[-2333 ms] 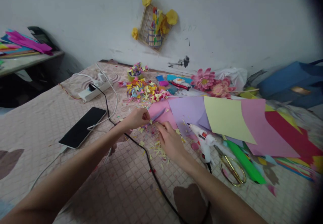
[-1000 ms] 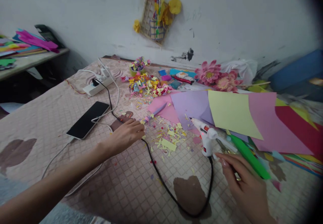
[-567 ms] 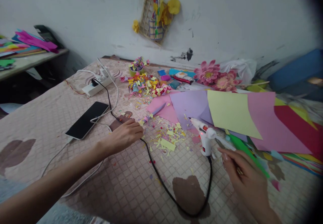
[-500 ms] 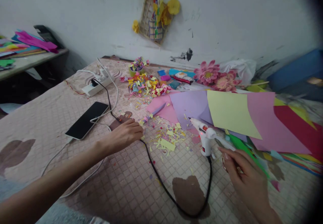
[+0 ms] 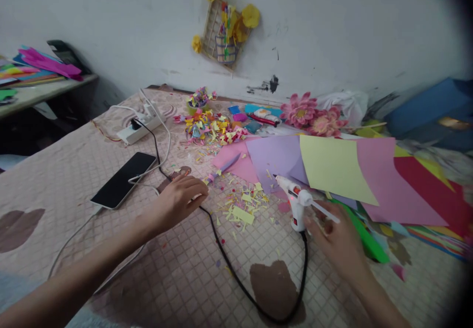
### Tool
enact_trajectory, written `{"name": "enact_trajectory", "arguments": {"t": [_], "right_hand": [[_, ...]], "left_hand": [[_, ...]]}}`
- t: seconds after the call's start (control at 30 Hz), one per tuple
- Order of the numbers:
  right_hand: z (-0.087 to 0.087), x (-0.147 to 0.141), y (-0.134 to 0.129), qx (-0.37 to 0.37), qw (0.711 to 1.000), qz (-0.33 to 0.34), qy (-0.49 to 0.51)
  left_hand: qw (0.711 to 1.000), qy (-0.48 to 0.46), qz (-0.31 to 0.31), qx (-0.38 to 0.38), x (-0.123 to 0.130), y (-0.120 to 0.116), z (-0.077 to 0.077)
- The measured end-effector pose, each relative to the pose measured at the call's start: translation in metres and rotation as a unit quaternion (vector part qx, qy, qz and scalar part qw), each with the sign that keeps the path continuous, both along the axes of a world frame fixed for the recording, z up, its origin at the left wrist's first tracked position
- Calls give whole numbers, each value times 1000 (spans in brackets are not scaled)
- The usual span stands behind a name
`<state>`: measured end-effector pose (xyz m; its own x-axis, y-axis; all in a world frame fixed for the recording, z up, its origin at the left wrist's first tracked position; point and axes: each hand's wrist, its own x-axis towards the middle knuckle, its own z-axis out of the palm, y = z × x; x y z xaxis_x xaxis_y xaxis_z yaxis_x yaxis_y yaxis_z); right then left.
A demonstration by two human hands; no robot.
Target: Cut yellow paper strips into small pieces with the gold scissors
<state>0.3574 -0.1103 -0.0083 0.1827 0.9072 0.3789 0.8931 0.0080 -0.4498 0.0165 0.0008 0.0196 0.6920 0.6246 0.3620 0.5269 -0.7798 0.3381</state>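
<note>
My left hand [image 5: 183, 199] is low over the table, its fingers curled down. The black cord [image 5: 216, 234] of the glue gun passes beneath it, and whatever the fingertips hold, if anything, is hidden. A white hot glue gun [image 5: 296, 205] stands upright on the right, its small red light on and its nozzle pointing to the upper left. From its back sticks out a pale glue stick [image 5: 327, 212]. My right hand [image 5: 334, 237] is just behind the gun's handle, thumb and fingers apart around the back; whether it touches is unclear.
Yellow paper scraps [image 5: 243, 214] and a rolled purple paper piece [image 5: 223, 168] lie between the hands. A phone [image 5: 123, 180] and power strip [image 5: 138, 130] are left. Coloured paper sheets [image 5: 330, 168] cover the right, with pink flowers [image 5: 299, 110] behind.
My right hand has moved left and forward, up to the back of the glue gun. The left hand has lifted its knuckles slightly near the cord. The view has shifted a little.
</note>
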Motion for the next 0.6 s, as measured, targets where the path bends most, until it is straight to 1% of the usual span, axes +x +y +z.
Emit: {"name": "enact_trajectory", "arguments": {"t": [0.07, 0.1, 0.13, 0.2, 0.27, 0.33, 0.4, 0.5, 0.53, 0.6], "right_hand": [[-1, -3, 10, -28, 999, 21, -23], [-2, -5, 14, -49, 998, 30, -32], [-2, -8, 18, -67, 997, 32, -37], [-3, -15, 22, -105, 993, 17, -46], [-5, -20, 23, -122, 991, -13, -55], [-8, -23, 23, -109, 992, -25, -53], [-9, -24, 21, -78, 996, -18, -25], [-4, -25, 17, -41, 997, -15, 58], [0, -26, 15, -36, 995, -12, 93], [10, -32, 9, -43, 986, 15, 161]], "left_hand": [[990, -70, 47, -110, 4, -4, 2], [976, -102, 70, -178, 6, -6, 3], [956, -133, 90, -246, 9, -7, 3], [901, -201, 102, -370, 16, -10, 3], [848, -257, 100, -453, 21, -13, 3], [808, -294, 93, -502, 25, -14, 1], [780, -317, 84, -534, 27, -14, -1], [747, -339, 76, -566, 29, -14, -4], [738, -346, 74, -574, 29, -13, -4], [727, -355, 70, -584, 31, -13, -6]]}}
